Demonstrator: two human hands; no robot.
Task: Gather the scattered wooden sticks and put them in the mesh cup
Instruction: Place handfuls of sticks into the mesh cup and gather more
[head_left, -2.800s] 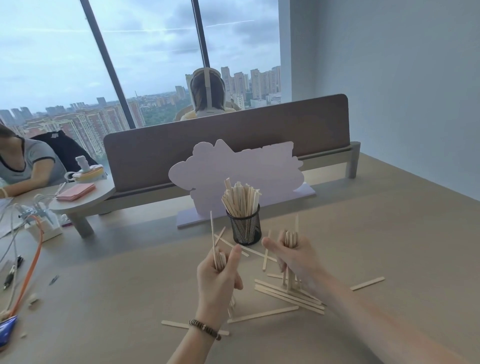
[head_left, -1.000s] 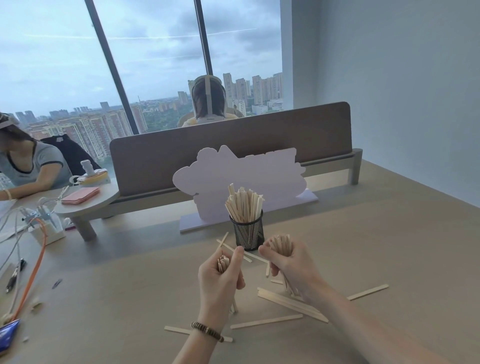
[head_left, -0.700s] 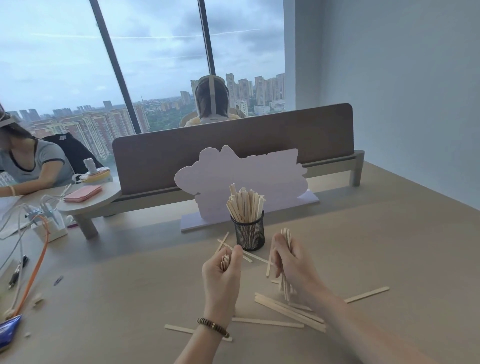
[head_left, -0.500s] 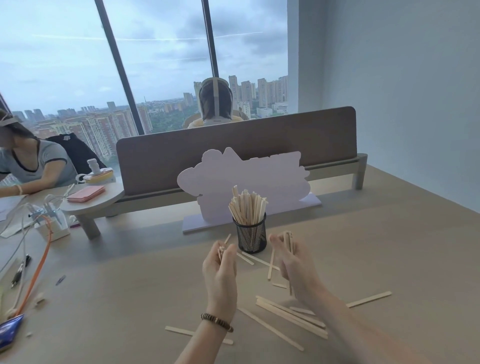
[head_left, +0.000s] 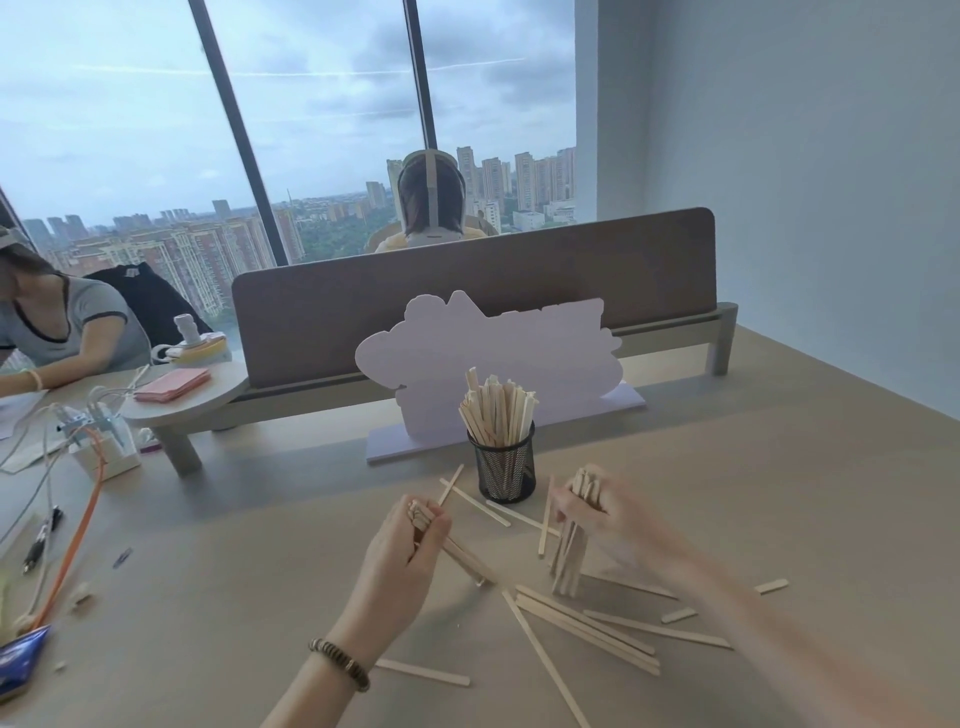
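From the head view, the left hand (head_left: 410, 540) is closed tight on a small bunch of sticks (head_left: 422, 517), with their ends poking out of the top of the fist. The right hand (head_left: 597, 512) is closed on a bigger bunch (head_left: 569, 551) that hangs down, and its low ends seem to touch the counter (head_left: 779, 493), but the hand is blurry so I cannot be sure. What could go wrong? I think the right bunch is loose and fanned out at the bottom, so a stick could slip out and fall back on the pile. The cup (head_left: 506, 470) sits at 12 o'clock from the hands, near them, and it is already packed with sticks (head_left: 496, 410) that stand up and lean out past the rim. Pushing a whole bunch in could be hard, I think, because there is little room left. A hard push, or a bump from a hand, could tip the light cup and spill it all. The sticks in the cup lean to 11 o'clock, so new ones may catch on them and pop out. Many loose sticks (head_left: 587, 623) lie flat on the counter at 6 o'clock from the right hand, some crossing each other. A few more (head_left: 475, 501) lie just beside the cup at 8 o'clock from it. One stick (head_left: 423, 672) lies alone at 6 o'clock from the left hand. Flat thin sticks are hard to pinch up, so full hands may drop some.
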